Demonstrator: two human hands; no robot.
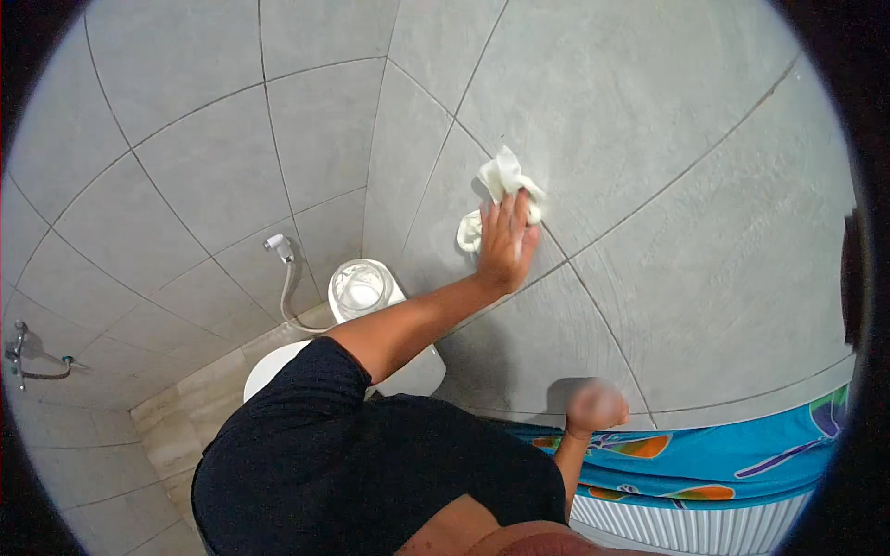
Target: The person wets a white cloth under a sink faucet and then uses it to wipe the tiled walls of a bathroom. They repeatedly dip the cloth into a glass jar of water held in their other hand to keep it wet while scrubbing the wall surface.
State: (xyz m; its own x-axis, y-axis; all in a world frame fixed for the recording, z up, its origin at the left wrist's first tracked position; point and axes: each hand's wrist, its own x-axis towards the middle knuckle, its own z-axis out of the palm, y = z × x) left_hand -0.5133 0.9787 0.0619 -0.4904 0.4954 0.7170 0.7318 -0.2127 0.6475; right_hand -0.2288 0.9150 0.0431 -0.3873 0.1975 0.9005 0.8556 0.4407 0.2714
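My left hand [506,243] is pressed against the grey tiled wall [686,185], its fingers on a crumpled white cloth [503,171]. Part of the cloth bunches out beside the palm, and folds stick up past the fingertips. Faint streaks mark the tiles around it. Lower down, close to the wall, my right hand [595,408] is curled up like a fist. It is blurred, so whatever lies inside it, if anything, stays hidden.
A clear round container [361,288] with something white inside stands on the white toilet [274,364]. A hand sprayer [278,246] with a hose hangs on the left wall, and a tap [19,354] sits farther left. Blue patterned fabric [705,459] hangs at lower right over a white ribbed surface [691,524].
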